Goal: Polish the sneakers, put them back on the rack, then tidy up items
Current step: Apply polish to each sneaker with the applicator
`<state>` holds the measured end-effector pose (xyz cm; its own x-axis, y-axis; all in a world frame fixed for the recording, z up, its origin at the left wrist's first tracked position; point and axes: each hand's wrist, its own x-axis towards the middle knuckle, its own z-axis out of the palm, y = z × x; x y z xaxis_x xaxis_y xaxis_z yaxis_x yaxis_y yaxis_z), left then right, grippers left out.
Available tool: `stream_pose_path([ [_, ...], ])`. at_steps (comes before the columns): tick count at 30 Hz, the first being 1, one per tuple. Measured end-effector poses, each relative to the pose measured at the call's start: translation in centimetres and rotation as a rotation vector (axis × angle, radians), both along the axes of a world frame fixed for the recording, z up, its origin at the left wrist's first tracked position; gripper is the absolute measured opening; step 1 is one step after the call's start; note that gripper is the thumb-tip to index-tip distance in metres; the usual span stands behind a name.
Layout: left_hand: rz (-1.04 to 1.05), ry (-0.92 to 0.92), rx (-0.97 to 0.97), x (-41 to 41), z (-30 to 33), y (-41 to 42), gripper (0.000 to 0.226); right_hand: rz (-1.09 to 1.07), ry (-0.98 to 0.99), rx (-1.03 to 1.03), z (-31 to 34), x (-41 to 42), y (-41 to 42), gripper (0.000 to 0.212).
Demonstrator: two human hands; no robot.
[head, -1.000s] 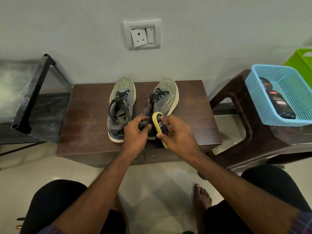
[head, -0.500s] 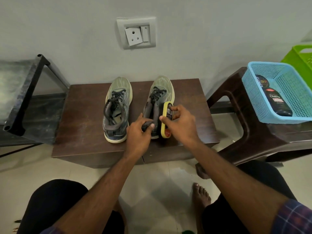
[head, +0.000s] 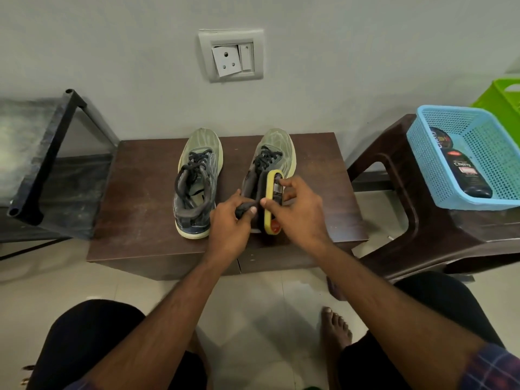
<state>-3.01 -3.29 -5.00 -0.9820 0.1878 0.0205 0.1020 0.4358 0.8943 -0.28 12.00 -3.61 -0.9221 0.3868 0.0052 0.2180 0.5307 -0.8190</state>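
Observation:
Two grey-green sneakers stand side by side on a low brown table, toes toward the wall. The left sneaker stands free. My left hand pinches the heel collar of the right sneaker. My right hand grips a yellow-edged shoe brush, held on edge against that sneaker's outer side near the heel. The rear of the right sneaker is hidden behind both hands.
A dark metal rack stands at the left. On a brown plastic stool at the right sits a blue basket holding a black polish bottle. A green crate is behind it. A wall socket is above.
The brush has slid forward along the right sneaker's side, from near the heel toward the middle. My left hand keeps its hold on the heel collar.

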Motion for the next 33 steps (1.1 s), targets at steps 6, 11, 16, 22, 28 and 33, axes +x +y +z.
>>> stream_pose_path([
  [6, 0.025, 0.026, 0.011, -0.3, -0.2, -0.3, 0.015, 0.001, 0.025, 0.004, 0.2, -0.2, -0.8, 0.051],
  [11, -0.007, -0.005, -0.021, 0.1, -0.2, 0.2, 0.017, -0.126, -0.007, -0.075, -0.1, -1.4, 0.9, 0.053],
  [16, -0.026, 0.005, -0.004, -0.1, 0.0, -0.3, 0.018, -0.077, 0.039, -0.060, 0.4, -1.1, -0.5, 0.051],
  [22, 0.002, -0.003, -0.047, 0.4, 0.5, 0.2, 0.020, -0.144, 0.022, -0.076, 0.1, -1.3, 0.3, 0.058],
  [28, -0.011, -0.014, -0.084, 0.6, 0.6, 0.4, 0.021, -0.119, 0.035, -0.057, 0.3, -1.1, 0.3, 0.063],
  [33, 0.037, 0.001, -0.035, -0.2, 0.4, -0.4, 0.017, -0.132, 0.032, -0.025, 0.8, -0.8, 1.1, 0.063],
])
